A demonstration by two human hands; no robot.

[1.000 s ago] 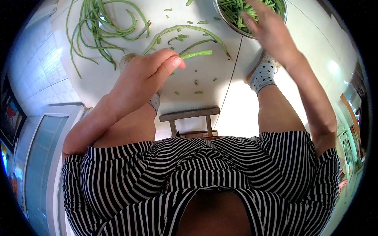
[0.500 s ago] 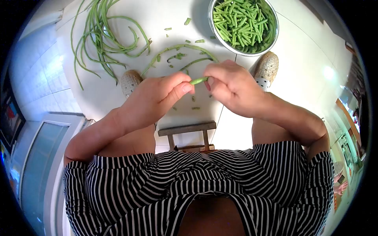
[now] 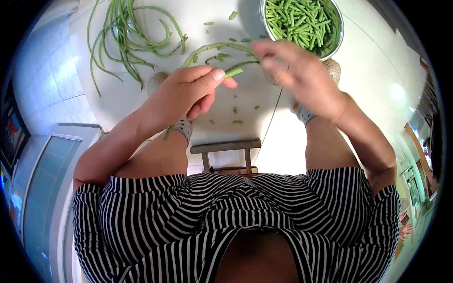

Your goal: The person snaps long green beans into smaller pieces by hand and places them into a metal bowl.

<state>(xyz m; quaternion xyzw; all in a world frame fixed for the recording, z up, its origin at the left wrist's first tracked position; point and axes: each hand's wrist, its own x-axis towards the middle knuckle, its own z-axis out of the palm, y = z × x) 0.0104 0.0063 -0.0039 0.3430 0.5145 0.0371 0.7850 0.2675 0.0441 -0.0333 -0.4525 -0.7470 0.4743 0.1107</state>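
A green bean (image 3: 234,73) is pinched in my left hand (image 3: 188,92), its short end poking out past the thumb and index finger. Another green end shows below that hand, near the ankle. My right hand (image 3: 302,75), blurred by motion, is apart from the bean, between it and a metal bowl (image 3: 341,35). Its fingers are smeared, and whether they hold anything is unclear. Cut bean pieces (image 3: 297,21) fill much of the bowl. Long whole beans (image 3: 123,37) lie in a loose pile at the upper left.
On the pale tiled floor (image 3: 245,106) lie a curved bean (image 3: 212,46) and several small scraps. Two shoes stand on either side. A wooden stool edge (image 3: 225,146) is below. Another person's hand (image 3: 405,231) appears at the far right.
My right hand has come away from the bean, toward the bowl. My left hand still grips the bean, with its free end now exposed. The view has shifted slightly.
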